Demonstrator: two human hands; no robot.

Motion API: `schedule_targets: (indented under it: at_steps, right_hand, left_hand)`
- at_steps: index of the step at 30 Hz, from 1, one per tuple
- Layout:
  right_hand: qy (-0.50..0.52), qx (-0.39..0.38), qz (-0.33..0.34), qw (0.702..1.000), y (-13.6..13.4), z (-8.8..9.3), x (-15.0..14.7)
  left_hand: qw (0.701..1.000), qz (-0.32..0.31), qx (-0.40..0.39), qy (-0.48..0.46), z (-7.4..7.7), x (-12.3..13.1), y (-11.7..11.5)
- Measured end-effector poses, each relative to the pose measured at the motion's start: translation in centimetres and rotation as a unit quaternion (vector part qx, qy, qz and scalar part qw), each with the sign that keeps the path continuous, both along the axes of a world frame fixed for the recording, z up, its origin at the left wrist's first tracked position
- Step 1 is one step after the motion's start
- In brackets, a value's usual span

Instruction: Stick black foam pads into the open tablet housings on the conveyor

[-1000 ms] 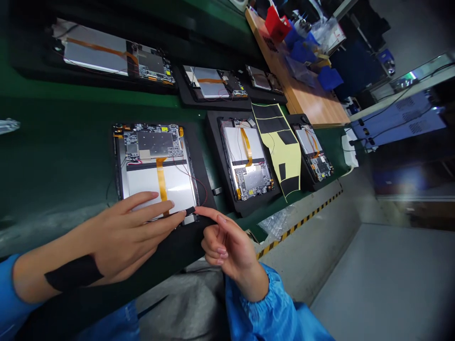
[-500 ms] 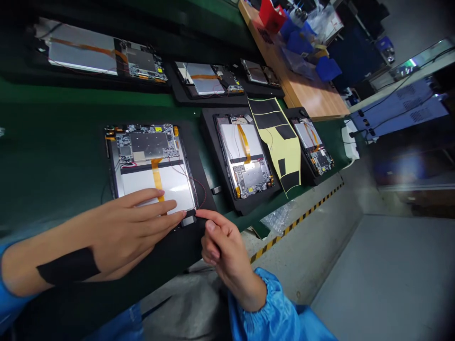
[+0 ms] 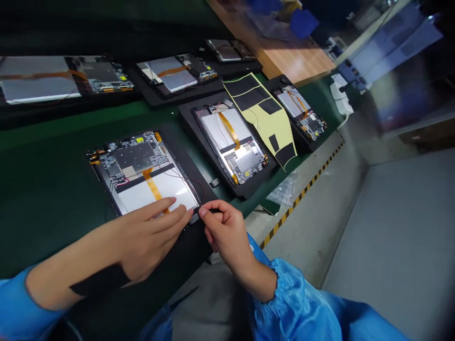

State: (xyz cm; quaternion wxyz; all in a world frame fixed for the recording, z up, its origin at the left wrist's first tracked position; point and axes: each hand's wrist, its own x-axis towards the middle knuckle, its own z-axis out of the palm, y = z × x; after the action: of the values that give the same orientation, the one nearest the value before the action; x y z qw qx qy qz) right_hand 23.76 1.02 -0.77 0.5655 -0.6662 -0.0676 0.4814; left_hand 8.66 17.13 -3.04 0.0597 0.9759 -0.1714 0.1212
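An opened tablet (image 3: 142,166) lies in a black foam tray (image 3: 185,251), showing a circuit board (image 3: 133,158), a white panel (image 3: 152,201) and an orange flex cable (image 3: 152,185). My left hand (image 3: 152,232) rests flat, its fingertips on the panel's lower right part. At the tablet's near corner, my right hand (image 3: 225,232) pinches a small black strip (image 3: 214,210) between thumb and forefinger. Most of the strip is hidden by those fingers. A thin red wire (image 3: 190,180) runs along the tablet's right edge, close to my right fingertips.
Several more opened tablets in black trays line the green bench mat (image 3: 46,199). A yellow and black sheet (image 3: 265,118) lies over the trays to the right. Beyond stands a wooden table (image 3: 295,61) with blue items. Hazard tape (image 3: 302,196) marks the floor below the bench.
The black strip has shifted right from the tablet's corner, with my right fingers closed on it. My left hand stays on the panel. The whole view has tilted.
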Motion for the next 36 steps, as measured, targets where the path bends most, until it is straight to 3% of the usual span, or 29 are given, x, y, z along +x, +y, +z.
schedule_targets:
  at_steps: [3,10,15,23,31,36]
  right_hand:
    - [-0.020,-0.009,-0.011,1.000,0.3,0.0,-0.4]
    - [-0.071,-0.022,-0.019,0.997,0.4,-0.5,-1.3]
    - [-0.094,-0.025,-0.005,0.995,0.7,-0.8,-1.3]
    - [-0.101,-0.052,0.042,0.993,1.1,-0.3,-0.5]
    - [-0.071,-0.038,0.045,0.996,1.2,-0.5,-0.2]
    - [-0.059,0.005,0.036,0.998,0.2,-0.7,-0.2]
  left_hand:
    - [0.997,-0.047,0.037,-0.043,0.2,0.6,0.5]
    - [0.992,-0.052,0.041,-0.110,-0.8,1.4,0.3]
    - [0.990,-0.056,0.047,-0.119,-0.1,2.1,0.1]
    - [0.988,-0.095,-0.006,-0.123,-0.3,2.7,1.1]
    - [0.987,-0.095,0.037,-0.124,0.3,2.2,0.8]
    - [0.995,-0.045,-0.031,-0.088,-0.3,0.9,0.7]
